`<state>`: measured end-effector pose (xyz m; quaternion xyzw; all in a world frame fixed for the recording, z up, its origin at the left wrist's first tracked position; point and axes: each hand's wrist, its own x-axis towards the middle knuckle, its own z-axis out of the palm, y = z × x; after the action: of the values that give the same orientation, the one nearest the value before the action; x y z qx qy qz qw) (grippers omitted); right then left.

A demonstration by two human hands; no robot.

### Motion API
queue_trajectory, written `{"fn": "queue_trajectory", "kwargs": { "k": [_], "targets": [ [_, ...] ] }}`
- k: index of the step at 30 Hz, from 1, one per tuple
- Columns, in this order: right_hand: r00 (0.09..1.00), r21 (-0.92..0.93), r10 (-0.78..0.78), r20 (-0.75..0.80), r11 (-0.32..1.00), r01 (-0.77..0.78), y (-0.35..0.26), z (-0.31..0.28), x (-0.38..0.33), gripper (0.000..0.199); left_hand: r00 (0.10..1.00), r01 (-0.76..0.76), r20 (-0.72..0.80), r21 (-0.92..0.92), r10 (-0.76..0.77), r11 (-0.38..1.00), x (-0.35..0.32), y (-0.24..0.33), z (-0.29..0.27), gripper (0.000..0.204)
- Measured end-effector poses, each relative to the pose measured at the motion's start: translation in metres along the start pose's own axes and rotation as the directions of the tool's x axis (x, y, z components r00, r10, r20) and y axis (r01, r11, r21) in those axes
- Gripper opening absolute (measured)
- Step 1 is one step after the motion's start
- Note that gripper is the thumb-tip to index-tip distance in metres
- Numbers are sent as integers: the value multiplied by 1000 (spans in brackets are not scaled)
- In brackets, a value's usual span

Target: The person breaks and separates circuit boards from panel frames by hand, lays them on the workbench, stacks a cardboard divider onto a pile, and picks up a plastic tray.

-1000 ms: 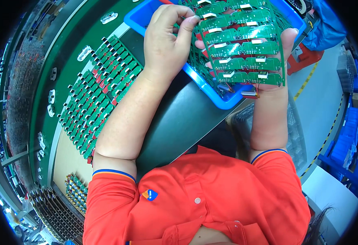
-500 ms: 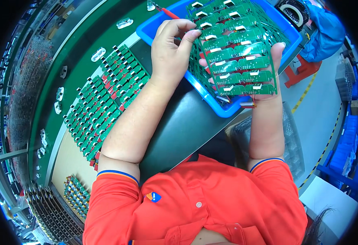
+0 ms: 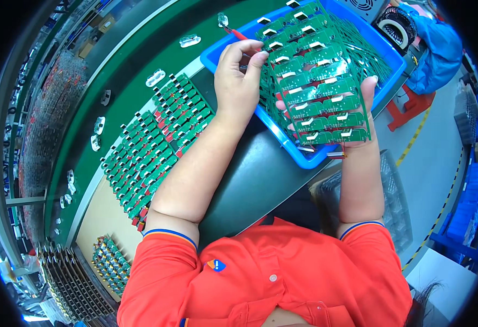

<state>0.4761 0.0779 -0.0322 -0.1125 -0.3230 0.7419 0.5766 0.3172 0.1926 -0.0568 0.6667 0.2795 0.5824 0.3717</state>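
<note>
A green panel of joined circuit boards with white connectors [image 3: 326,87] lies tilted over the blue bin. From below, my right hand [image 3: 367,103] supports it, thumb up along its right edge and fingertips showing at the left edge. My left hand [image 3: 238,82] is closed at the panel's upper left edge, thumb and forefinger together; what sits between them is hidden. Just beyond those fingers a red-handled tool with a thin tip [image 3: 239,35] sticks out; I cannot tell whether the hand touches it. More green panels [image 3: 361,49] are stacked in the bin [image 3: 282,133].
Rows of green boards with red parts [image 3: 146,163] cover the table on the left. Beyond them runs a green belt [image 3: 132,60] with small clear-and-white pieces [image 3: 155,77]. A blue bag [image 3: 440,52] and an orange stand [image 3: 410,109] are at the right.
The whole view has shifted, so the surroundings sit farther right and lower. Both hands stay at the panel, which has tipped slightly within my right hand.
</note>
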Motion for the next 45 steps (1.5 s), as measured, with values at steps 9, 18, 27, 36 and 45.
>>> {"fn": "queue_trajectory", "kwargs": {
  "k": [9, 18, 27, 36, 45],
  "targets": [
    [1000, -33, 14, -19, 999, -14, 2, 3, 0, 104, 1000, 24, 9, 56, -25, 998, 4, -2, -3, 17],
    [999, -61, 36, -25, 997, -37, 4, 4, -2, 102, 998, -16, -65, 14, 17, 1000, 9, -2, -7, 12],
    [999, -34, 7, -43, 999, -8, 4, 6, -1, 98, 991, -24, -133, -37, 19, 999, 9, -1, -3, 11],
    [970, -29, -147, -192, 989, 144, -3, 3, 4, 80, 920, -380, 157, 126, 360, 916, -12, 47, 13, 7],
    [888, -60, -285, -360, 957, 282, -4, -2, 5, 80, 844, -451, 357, 69, 400, 890, -25, 51, 18, 8]
  ]
}}
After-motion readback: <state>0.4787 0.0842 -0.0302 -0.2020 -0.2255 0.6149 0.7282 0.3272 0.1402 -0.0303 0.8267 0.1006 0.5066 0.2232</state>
